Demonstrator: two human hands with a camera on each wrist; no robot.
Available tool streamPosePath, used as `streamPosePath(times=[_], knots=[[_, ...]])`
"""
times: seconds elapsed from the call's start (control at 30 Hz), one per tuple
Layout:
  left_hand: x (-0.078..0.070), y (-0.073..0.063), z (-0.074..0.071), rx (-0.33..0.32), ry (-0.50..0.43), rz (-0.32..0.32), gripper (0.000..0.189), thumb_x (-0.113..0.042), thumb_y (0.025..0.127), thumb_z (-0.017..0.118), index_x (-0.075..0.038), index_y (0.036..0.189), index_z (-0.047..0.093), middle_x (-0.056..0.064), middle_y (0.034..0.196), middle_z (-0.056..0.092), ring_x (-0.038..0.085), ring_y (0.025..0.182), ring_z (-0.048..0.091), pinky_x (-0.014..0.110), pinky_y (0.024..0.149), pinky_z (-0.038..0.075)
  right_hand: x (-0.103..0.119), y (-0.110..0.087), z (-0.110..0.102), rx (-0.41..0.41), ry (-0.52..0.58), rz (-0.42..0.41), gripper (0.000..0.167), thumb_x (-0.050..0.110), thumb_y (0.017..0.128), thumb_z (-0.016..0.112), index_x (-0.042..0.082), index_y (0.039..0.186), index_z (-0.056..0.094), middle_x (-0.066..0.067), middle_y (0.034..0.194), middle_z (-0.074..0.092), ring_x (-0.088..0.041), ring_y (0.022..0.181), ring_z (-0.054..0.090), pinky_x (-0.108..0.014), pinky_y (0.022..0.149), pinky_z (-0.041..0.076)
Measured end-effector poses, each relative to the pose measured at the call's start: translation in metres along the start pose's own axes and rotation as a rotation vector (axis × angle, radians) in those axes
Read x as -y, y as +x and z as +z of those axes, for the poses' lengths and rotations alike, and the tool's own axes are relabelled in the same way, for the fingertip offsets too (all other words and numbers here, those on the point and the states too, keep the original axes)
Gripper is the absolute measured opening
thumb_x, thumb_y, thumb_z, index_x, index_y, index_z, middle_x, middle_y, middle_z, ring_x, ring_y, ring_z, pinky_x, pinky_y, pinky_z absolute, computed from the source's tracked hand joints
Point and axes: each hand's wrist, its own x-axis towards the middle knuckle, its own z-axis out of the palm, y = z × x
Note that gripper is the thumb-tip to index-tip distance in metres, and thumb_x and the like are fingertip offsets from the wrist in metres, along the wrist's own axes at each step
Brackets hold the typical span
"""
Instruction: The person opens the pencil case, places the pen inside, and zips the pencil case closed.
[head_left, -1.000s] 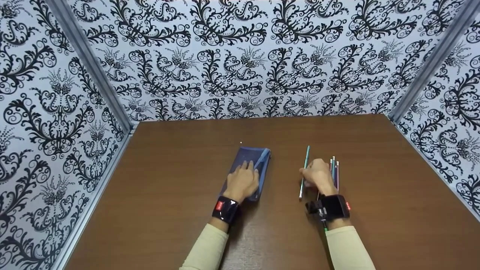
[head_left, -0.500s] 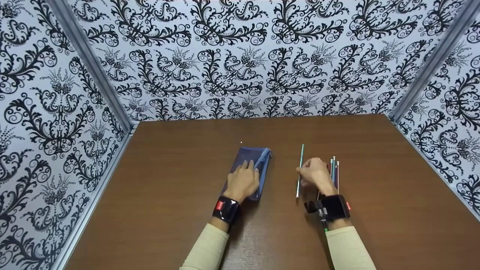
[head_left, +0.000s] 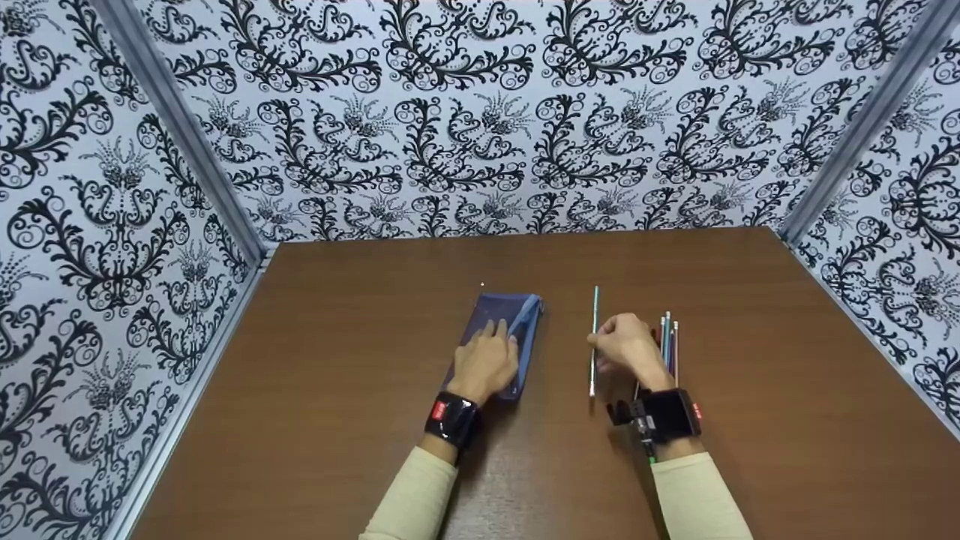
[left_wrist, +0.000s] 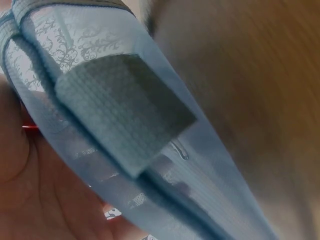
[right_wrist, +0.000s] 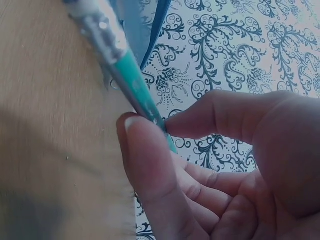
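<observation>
My left hand (head_left: 486,364) lies across a translucent blue mesh pencil pouch (head_left: 501,306), its fingers extended over the fabric. Close up in the left wrist view, the pouch (left_wrist: 215,175) shows a folded fabric tab (left_wrist: 120,100), and part of the palm appears beside it. With thumb and forefinger, my right hand (head_left: 626,345) pinches a teal pencil (head_left: 596,304) to the right of the pouch. The right wrist view shows the pencil's silvery ferrule end (right_wrist: 100,35) pointing towards the camera. Several more pencils (head_left: 667,334) lie just right of that hand, partly hidden by it.
Both hands work over a brown wooden table (head_left: 337,337). Black-and-white patterned walls (head_left: 480,135) enclose its back and sides. A tiny white speck (head_left: 482,284) lies just beyond the pouch.
My right hand has moved slightly left with the teal pencil, which now stands nearer to straight up and down in the head view. The left hand and pouch have stayed almost still.
</observation>
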Motion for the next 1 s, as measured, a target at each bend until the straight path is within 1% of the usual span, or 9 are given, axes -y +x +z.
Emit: streamPosePath(times=[0.17, 0.37, 0.6, 0.77, 1.0], knots=[[0.0, -0.001, -0.001, 0.0, -0.006, -0.003, 0.05, -0.033, 0.103, 0.037, -0.005, 0.143, 0.05, 0.017, 0.144, 0.052, 0.035, 0.127, 0.054, 0.056, 0.094, 0.048, 0.004, -0.002, 0.0, 0.023, -0.004, -0.009, 0.018, 0.011, 0.091, 0.064, -0.006, 0.099, 0.063, -0.015, 0.082, 0.069, -0.012, 0.052, 0.066, -0.027, 0.054, 0.056], [-0.001, -0.001, -0.002, -0.007, -0.018, 0.003, 0.049, -0.032, 0.103, 0.037, -0.006, 0.143, 0.05, 0.017, 0.144, 0.052, 0.035, 0.126, 0.055, 0.058, 0.093, 0.048, 0.006, -0.006, 0.002, 0.037, 0.007, -0.039, 0.016, 0.008, 0.09, 0.064, -0.007, 0.096, 0.065, -0.016, 0.081, 0.069, -0.013, 0.051, 0.066, -0.029, 0.054, 0.056], [-0.001, -0.002, -0.002, -0.011, -0.029, 0.001, 0.049, -0.033, 0.103, 0.038, -0.006, 0.142, 0.051, 0.018, 0.143, 0.052, 0.035, 0.126, 0.056, 0.058, 0.094, 0.048, 0.009, -0.007, 0.005, 0.055, -0.019, -0.064, 0.012, 0.007, 0.09, 0.065, -0.004, 0.092, 0.068, -0.013, 0.079, 0.069, -0.012, 0.052, 0.064, -0.028, 0.053, 0.056], [-0.001, -0.002, -0.001, -0.01, -0.021, -0.002, 0.049, -0.032, 0.103, 0.038, -0.005, 0.142, 0.051, 0.017, 0.143, 0.053, 0.035, 0.125, 0.056, 0.057, 0.093, 0.048, 0.009, -0.008, 0.008, 0.072, -0.021, -0.064, 0.011, 0.007, 0.09, 0.065, -0.004, 0.091, 0.067, -0.014, 0.076, 0.069, -0.013, 0.051, 0.064, -0.028, 0.052, 0.056], [-0.003, -0.003, -0.002, -0.027, -0.034, 0.009, 0.049, -0.032, 0.103, 0.038, -0.004, 0.141, 0.052, 0.018, 0.141, 0.054, 0.036, 0.123, 0.058, 0.057, 0.092, 0.049, 0.011, -0.009, 0.012, 0.092, -0.029, -0.063, 0.011, 0.007, 0.088, 0.065, -0.003, 0.091, 0.067, -0.013, 0.073, 0.068, -0.013, 0.05, 0.063, -0.029, 0.052, 0.056]])
